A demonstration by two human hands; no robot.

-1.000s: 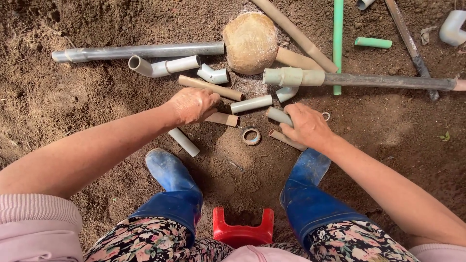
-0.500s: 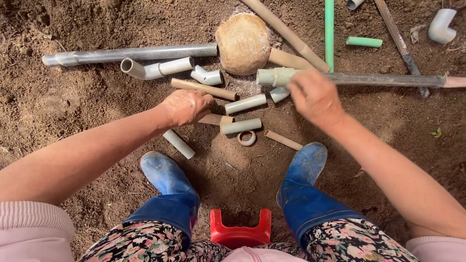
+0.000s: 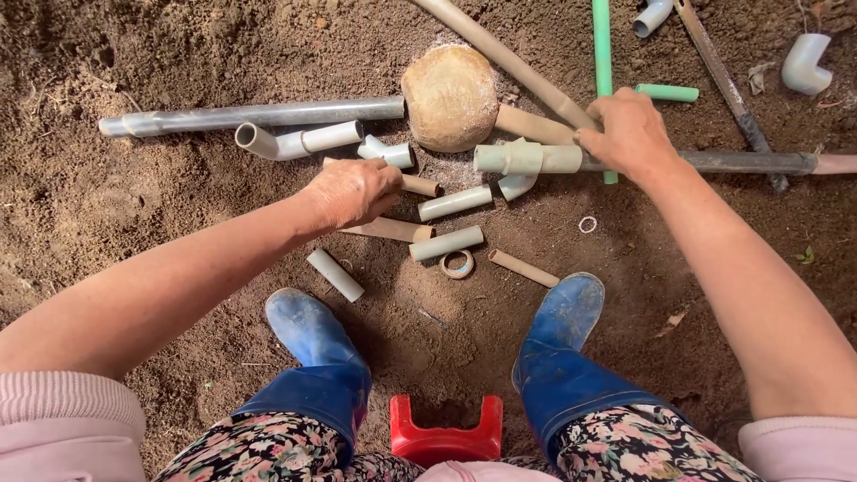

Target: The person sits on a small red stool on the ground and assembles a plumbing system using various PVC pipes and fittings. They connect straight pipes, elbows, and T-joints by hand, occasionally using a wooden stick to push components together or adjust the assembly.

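My left hand (image 3: 353,192) is curled over a short brown pipe piece (image 3: 421,186) lying on the soil, with a second brown piece (image 3: 397,231) just below it. My right hand (image 3: 629,134) grips a long dark pipe (image 3: 741,162) where it joins a beige tee fitting (image 3: 527,159). Two short grey pipe pieces (image 3: 455,203) (image 3: 446,243) lie between the hands. A tape ring (image 3: 458,264) and a brown stub (image 3: 522,268) lie nearer my boots.
A round stone (image 3: 451,94) sits at the top centre beside a long grey pipe (image 3: 268,114) and an elbow pipe (image 3: 295,141). A green pipe (image 3: 603,54), a tan hose (image 3: 509,58) and a white elbow (image 3: 803,62) lie beyond. A red stool (image 3: 446,437) stands between my blue boots (image 3: 308,326).
My right hand left a short grey piece beside the tape ring and moved up and away to the long pipe at the tee fitting. My left hand stayed on the brown piece.
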